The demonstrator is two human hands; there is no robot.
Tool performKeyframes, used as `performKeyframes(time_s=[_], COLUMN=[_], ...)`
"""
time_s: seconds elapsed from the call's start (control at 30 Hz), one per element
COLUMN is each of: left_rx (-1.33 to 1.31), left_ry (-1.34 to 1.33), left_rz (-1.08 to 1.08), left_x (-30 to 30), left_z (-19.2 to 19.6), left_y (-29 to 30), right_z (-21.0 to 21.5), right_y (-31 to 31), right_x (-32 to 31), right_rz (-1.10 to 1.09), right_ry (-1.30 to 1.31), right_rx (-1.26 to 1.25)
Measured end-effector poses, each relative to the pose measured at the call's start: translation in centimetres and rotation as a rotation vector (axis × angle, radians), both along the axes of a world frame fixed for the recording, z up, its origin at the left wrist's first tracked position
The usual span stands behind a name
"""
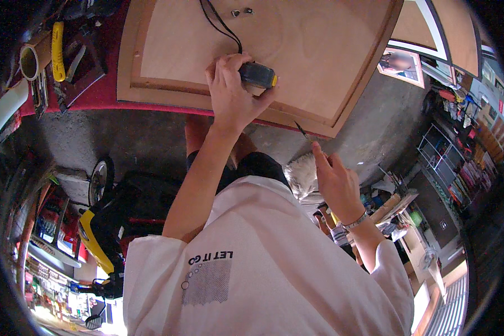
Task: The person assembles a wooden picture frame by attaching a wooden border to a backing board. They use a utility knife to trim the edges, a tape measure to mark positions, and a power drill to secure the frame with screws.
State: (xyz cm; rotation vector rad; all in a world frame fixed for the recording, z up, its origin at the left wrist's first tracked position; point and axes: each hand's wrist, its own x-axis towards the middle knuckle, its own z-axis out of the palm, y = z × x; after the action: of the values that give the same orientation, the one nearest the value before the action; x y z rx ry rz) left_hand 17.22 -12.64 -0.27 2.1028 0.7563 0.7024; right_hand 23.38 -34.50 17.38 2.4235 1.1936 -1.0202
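Note:
My left hand (pixel 229 92) is closed around a black and yellow tape measure (pixel 257 74), low over the near side of a large wooden frame (pixel 168 88). The frame lies with a pale backing board (pixel 313 61) set in it. Between the fingers of my right hand (pixel 337 182) is a thin, dark, pointed tool (pixel 302 131); its exact kind is unclear. Its tip is near the frame's near right corner, and I cannot tell whether it touches. A black cord (pixel 221 27) runs across the board to my left hand. Small metal fittings (pixel 242 11) lie farther back.
The frame rests on a red-covered table (pixel 109 95). At the left are a yellow-handled tool (pixel 57 51), a cardboard tube (pixel 33 59) and other tools. Framed pictures (pixel 402 66) stand at the right. A yellow and black motorbike (pixel 95 241) is at the lower left.

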Motion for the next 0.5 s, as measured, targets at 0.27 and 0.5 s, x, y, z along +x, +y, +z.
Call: performKeyframes(time_s=[0.27, 0.5], left_rx=[0.021, 0.012], left_ry=[-0.017, 0.011], left_rz=[0.010, -0.005], left_x=[0.1, 0.2], left_z=[-0.1, 0.2], left_y=[0.0, -0.6], right_z=[0.0, 0.5], right_y=[0.1, 2.3], right_x=[0.0, 0.5], right_rz=[0.007, 0.427], right_ry=[0.003, -0.115], right_rx=[-0.016, -0.074])
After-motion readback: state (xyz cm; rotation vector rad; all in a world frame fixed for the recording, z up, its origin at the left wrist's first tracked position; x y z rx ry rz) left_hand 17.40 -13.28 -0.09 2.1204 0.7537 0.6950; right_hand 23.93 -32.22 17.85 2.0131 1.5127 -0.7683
